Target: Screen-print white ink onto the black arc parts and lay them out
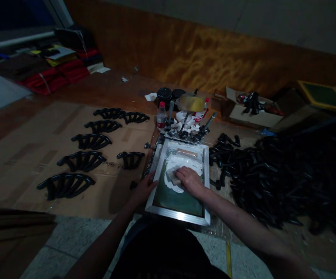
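A metal-framed printing screen (205, 182) with green mesh lies flat in front of me, smeared with white ink (185, 162). My right hand (189, 180) presses a small pale squeegee-like piece (172, 176) into the white ink near the screen's middle. My left hand (143, 190) grips the screen's left frame edge. Fan-shaped groups of black curved parts (82, 161) lie spread on cardboard to the left.
A large heap of black curved parts (272, 178) fills the right side. Behind the screen stand a water bottle (161, 115), dark jars (164, 95), rags and tools. A cardboard box (252, 112) and a framed screen (324, 95) sit at the back right.
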`<state>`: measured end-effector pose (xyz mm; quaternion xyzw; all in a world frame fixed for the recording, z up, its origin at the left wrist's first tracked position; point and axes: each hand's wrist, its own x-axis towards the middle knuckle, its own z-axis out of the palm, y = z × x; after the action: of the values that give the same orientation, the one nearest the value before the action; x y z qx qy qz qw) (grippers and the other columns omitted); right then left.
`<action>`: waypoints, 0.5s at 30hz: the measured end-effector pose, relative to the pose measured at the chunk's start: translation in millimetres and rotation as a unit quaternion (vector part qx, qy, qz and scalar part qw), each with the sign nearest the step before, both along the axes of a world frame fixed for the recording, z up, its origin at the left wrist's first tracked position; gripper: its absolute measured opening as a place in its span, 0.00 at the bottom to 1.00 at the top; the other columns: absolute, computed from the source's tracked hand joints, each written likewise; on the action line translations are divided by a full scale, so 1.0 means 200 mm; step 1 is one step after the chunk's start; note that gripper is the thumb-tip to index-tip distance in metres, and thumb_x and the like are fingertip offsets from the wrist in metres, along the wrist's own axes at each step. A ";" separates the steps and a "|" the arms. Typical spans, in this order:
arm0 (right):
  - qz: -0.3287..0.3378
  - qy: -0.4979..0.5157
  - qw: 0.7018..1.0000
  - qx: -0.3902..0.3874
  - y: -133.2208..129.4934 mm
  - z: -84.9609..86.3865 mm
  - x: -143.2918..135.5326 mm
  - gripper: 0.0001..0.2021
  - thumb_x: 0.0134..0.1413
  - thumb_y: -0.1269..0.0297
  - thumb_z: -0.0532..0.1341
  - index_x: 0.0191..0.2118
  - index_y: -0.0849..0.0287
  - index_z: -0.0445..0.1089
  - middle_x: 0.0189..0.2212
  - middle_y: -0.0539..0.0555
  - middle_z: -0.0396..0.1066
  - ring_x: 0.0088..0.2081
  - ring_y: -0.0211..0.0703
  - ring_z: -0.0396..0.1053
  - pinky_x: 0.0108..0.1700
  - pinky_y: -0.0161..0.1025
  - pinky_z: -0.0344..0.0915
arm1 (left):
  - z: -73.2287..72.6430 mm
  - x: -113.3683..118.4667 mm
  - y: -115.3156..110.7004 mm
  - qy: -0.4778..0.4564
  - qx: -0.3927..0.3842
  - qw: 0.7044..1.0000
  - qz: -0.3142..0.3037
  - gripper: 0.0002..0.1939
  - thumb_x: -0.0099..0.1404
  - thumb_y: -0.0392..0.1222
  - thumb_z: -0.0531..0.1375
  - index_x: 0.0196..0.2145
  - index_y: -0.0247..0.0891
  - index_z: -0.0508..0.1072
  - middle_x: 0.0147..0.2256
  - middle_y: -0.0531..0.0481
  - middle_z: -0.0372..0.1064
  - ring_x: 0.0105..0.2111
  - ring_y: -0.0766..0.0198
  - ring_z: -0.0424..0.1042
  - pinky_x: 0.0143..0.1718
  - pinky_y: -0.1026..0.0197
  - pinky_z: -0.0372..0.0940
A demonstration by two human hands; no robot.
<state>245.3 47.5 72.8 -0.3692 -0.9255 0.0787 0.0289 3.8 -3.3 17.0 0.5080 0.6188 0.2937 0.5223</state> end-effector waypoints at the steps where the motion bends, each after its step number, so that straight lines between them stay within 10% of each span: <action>1: 0.017 0.004 1.000 -0.002 -0.03 -0.02 0.01 0.11 0.57 0.72 0.56 0.44 0.63 0.72 0.41 0.61 0.73 0.43 0.51 0.66 0.44 0.44 0.61 | 0.01 0.00 0.00 0.002 -0.002 1.000 0.005 0.35 0.62 0.53 0.56 0.63 0.32 0.61 0.38 0.43 0.77 0.40 0.51 0.75 0.42 0.53 0.68; 5: 0.048 0.031 0.997 -0.045 -0.07 -0.02 0.05 0.11 0.55 0.72 0.57 0.43 0.60 0.72 0.38 0.58 0.73 0.42 0.48 0.67 0.44 0.42 0.62 | 0.04 0.01 0.00 0.010 0.000 1.000 0.006 0.34 0.62 0.53 0.56 0.62 0.32 0.63 0.36 0.44 0.76 0.38 0.51 0.75 0.40 0.53 0.68; 9: -0.066 0.043 0.996 -0.045 0.13 0.14 -0.02 0.19 0.57 0.68 0.58 0.55 0.56 0.69 0.43 0.56 0.74 0.46 0.48 0.69 0.46 0.39 0.62 | 0.12 -0.02 0.00 -0.003 -0.009 1.000 -0.005 0.38 0.61 0.55 0.57 0.64 0.32 0.60 0.36 0.44 0.76 0.35 0.54 0.74 0.37 0.55 0.68; 15: -0.254 0.120 0.959 0.044 0.46 0.38 0.15 0.25 0.61 0.56 0.58 0.62 0.54 0.63 0.48 0.59 0.73 0.45 0.52 0.71 0.46 0.43 0.65 | 0.44 -0.05 0.05 0.021 0.027 0.999 0.042 0.26 0.66 0.59 0.51 0.54 0.45 0.73 0.44 0.48 0.76 0.42 0.55 0.74 0.40 0.57 0.69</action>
<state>275.2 139.4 149.8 -0.5786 -0.7935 0.0717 0.1746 -5.9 6.2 105.7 0.5017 0.6422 0.3211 0.4824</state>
